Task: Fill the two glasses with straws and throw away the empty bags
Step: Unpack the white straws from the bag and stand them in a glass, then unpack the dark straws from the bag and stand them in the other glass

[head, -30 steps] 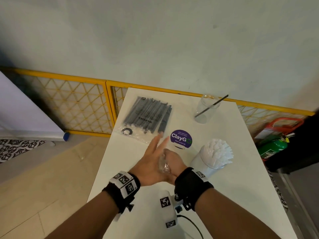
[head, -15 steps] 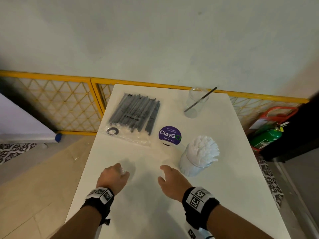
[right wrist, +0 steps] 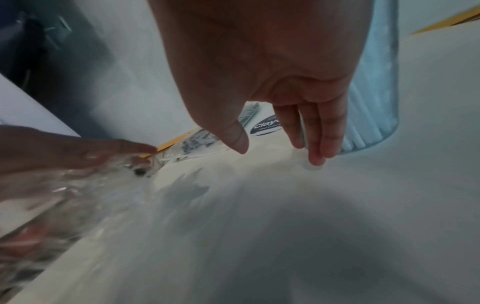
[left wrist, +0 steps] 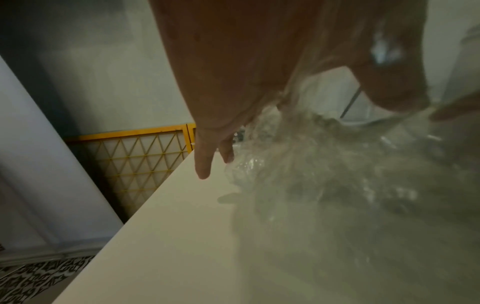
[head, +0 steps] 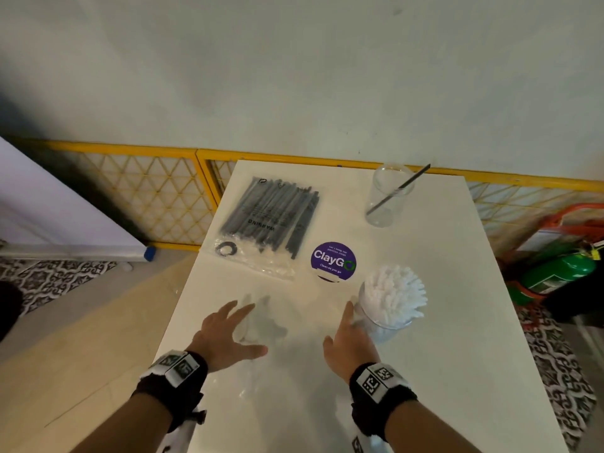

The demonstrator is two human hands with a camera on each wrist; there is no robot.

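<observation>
From above, my left hand [head: 225,338] spreads flat on the crumpled clear empty bag [head: 261,322] on the white table [head: 441,322]; my right hand [head: 351,344], fingers straight, holds nothing beside the glass of white straws [head: 392,299]. Left wrist view: the bag [left wrist: 324,174] is glossy, wrinkled, blurred. Right wrist view: my straight fingers [right wrist: 315,133] reach down to the tabletop.

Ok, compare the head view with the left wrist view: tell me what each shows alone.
Only the head view: the glass of white straws, the far glass holding one black straw, the bag of black straws, the right hand. Only the left wrist: the crumpled empty bag against the palm. Both: the left hand, the table, the yellow fence.
</observation>
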